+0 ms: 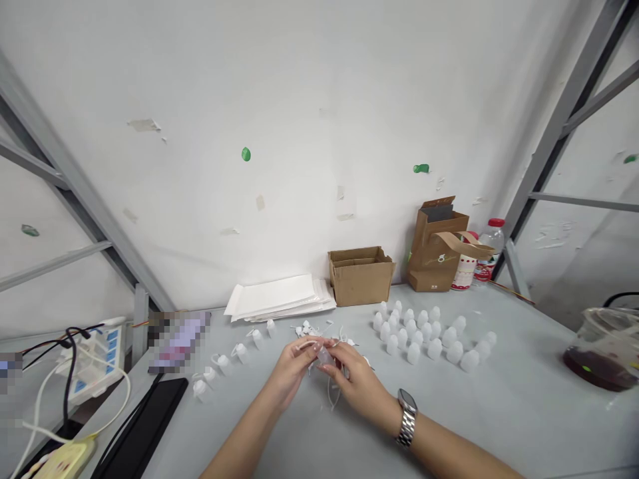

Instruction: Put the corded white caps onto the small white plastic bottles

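Observation:
My left hand [292, 370] and my right hand [355, 380] meet over the middle of the grey table [524, 406]. Both pinch a small translucent plastic bottle [324, 356] between their fingertips, with a thin white strap hanging from it. A metal watch [408, 416] sits on my right wrist. Just beyond the hands lies a loose heap of small white caps with straps [312, 328]. Several more capped pieces [224, 362] lie in a curved row to the left. To the right stands a cluster of several white bottles [429, 336].
A stack of white envelopes [282, 297], an open cardboard box [360, 274], a brown paper bag [439, 247] and a drink bottle [492, 249] line the wall. A power strip with cables [92, 359] and a black flat object [144, 426] lie left; a plastic bag with dark contents [604, 349] sits right.

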Available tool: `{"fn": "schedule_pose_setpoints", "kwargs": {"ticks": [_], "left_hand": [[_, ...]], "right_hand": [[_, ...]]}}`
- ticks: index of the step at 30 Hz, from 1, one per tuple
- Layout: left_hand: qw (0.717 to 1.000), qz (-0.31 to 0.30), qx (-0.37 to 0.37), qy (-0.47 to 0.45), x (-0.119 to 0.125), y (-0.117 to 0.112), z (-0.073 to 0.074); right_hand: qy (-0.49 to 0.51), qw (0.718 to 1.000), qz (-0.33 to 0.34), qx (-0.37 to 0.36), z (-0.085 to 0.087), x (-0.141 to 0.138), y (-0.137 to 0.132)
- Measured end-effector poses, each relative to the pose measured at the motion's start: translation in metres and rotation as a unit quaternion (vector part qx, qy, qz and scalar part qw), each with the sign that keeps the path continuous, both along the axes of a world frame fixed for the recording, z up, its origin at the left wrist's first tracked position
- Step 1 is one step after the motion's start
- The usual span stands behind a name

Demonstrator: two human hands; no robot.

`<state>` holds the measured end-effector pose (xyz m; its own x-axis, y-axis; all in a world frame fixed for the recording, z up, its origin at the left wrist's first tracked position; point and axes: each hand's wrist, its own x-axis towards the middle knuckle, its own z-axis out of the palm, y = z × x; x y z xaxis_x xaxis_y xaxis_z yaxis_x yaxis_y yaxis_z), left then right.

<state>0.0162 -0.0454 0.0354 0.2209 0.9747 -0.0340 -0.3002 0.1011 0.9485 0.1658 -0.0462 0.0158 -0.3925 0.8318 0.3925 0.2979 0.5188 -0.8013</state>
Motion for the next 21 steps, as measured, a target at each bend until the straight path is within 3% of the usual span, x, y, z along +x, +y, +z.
{"fn": "schedule_pose_setpoints", "kwargs": {"ticks": [8,15,21], "left_hand": [[0.999,-0.048,-0.008,-0.019,-0.0011,0.0017,-0.0006],[0.999,0.013,-0.006,-0.051,-0.0004,0.0042,-0.0011],[0.996,-0.015,-0.022,-0.087,-0.0010,0.0041,-0.0055]], "right_hand": [[0.115,0.966,0.114,-0.203,0.0020,-0.0033,0.0045],[0.127,0.972,0.053,-0.189,0.0032,-0.0031,0.0059],[0.106,0.982,-0.009,-0.154,0.0074,-0.0048,0.0019]]}}
